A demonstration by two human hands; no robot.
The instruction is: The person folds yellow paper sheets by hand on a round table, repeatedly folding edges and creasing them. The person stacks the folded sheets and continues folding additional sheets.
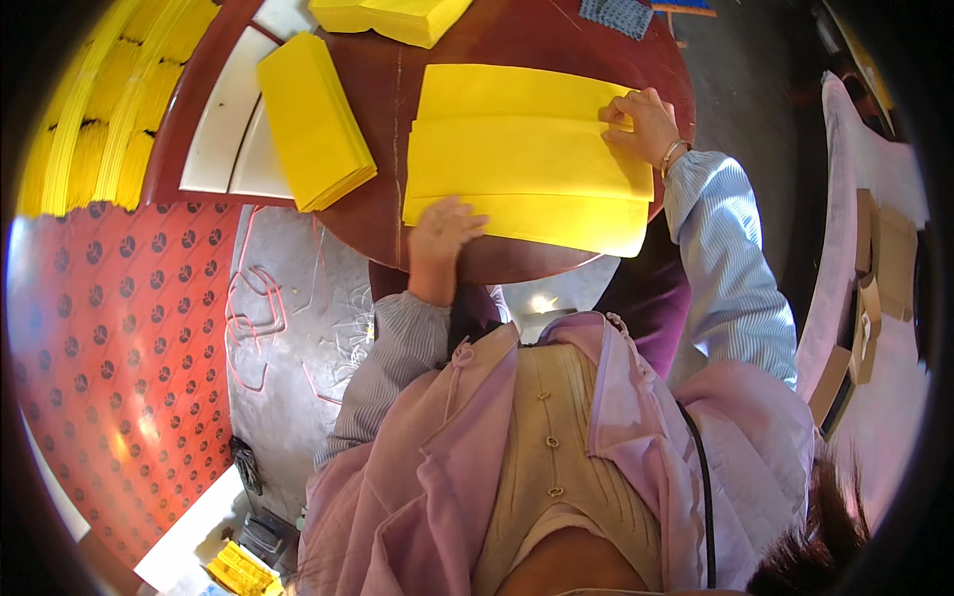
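Note:
In front of me a wide yellow paper sheet (527, 164) lies on the dark red round table (517, 260). It is in overlapping layers, with crease lines running from left to right. At its right end, my right hand (651, 124) has its thumb and fingers curled together on the paper near the upper layer's edge. My left hand (444, 233) rests at the near left corner, its slightly blurred fingers stretched over the near edge. A neat stack of folded yellow paper (316, 121) lies left of the sheet.
Another yellow paper stack (393, 18) sits at the far side of the table, with a blue-grey textured cloth (616, 15) to its right. Tall yellow bundles (99, 109) stand far left above a red patterned panel (129, 338). Pink cord (260, 298) lies on the floor. Cardboard boxes (884, 258) stand right.

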